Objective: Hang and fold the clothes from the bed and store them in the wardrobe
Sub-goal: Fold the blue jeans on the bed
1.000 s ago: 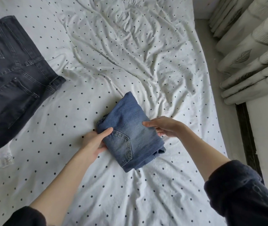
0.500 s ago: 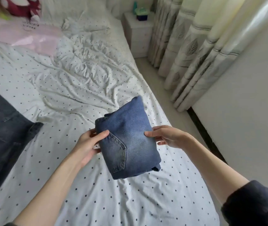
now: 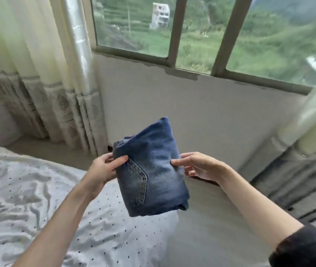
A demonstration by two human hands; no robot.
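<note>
Folded jeans aloft between left hand and right hand.

arms: both ours, bare from wrist up past the elbow
right sleeve: dark, kinda fuzzy, pushed up
hands: no rings we can see

One folded jeans up in the air, two hands: left hand, right hand. One bed near left, two curtains, one window far.
</note>
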